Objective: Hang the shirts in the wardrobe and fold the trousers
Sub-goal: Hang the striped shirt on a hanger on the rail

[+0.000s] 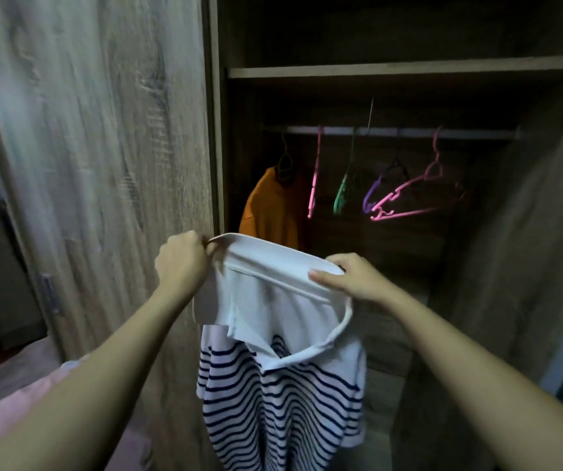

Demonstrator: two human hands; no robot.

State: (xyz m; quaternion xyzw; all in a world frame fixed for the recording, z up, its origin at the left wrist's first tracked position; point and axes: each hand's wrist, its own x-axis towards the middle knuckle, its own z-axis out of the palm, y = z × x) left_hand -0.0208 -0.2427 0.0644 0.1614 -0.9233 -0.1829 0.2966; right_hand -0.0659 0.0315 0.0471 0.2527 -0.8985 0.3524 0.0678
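Polo shirt (283, 402), white, with thin navy hoops across chest and sleeves, plain white at yoke and collar (273, 263). Hangs slack and a little rumpled in mid-air, just in front of open wardrobe (220, 130), lower than rail (405, 131). Placket open, one collar point flopping forward. Held up by collar alone, stretched flat between both hands.

Left hand (181, 260): fingers curled into a tight fist round collar's left end. Right hand (351, 277): thumb laid flat on top, pinching collar's right end against fingers tucked underneath.

Inside, on rail: orange shirt (269, 209) on dark hanger (285, 161) at far left. Then bare hangers in a row: pink hanger (314, 185), green hanger (343, 192), purple hanger (373, 188), second pink hanger (409, 213) tilted at far right. Shelf (392, 68) above rail.

Wood-grain door (103, 130) standing to the left. Pink cloth (18, 396) low in left corner.
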